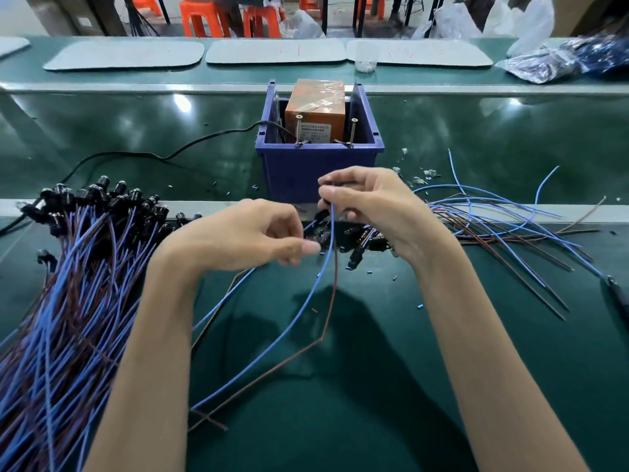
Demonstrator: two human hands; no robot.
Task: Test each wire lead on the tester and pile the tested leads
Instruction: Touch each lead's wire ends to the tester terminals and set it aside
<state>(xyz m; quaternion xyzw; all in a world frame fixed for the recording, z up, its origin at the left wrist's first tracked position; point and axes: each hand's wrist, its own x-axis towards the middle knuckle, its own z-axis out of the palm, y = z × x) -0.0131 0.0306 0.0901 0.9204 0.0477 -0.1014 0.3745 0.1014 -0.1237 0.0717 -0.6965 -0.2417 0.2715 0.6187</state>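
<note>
Pinching one lead (316,287) near its tips, the right hand (371,212) is holding it up below the tester (315,110) mid-worktop. The left hand (252,236) is pinching a second lead (224,298), probably bound for the left-edge pile (85,267).

At nine o'clock, blue-and-brown insulated wire leads (68,301); at twelve, orange tape-wrapped tester box (315,110) inside dark-blue plastic bin (320,168); plain green table mat (527,352).

We see the table (374,386) covered in a matt green mat, while the green belt (136,131) behind it is glossy and throws back the lamps. The bin (320,165) is smooth blue plastic. The tester (315,110) is an orange box wrapped in shiny clear tape, with two bare metal screws (299,129) before it. The wire leads (68,301) have smooth blue and brown plastic insulation and glossy black caps.
</note>
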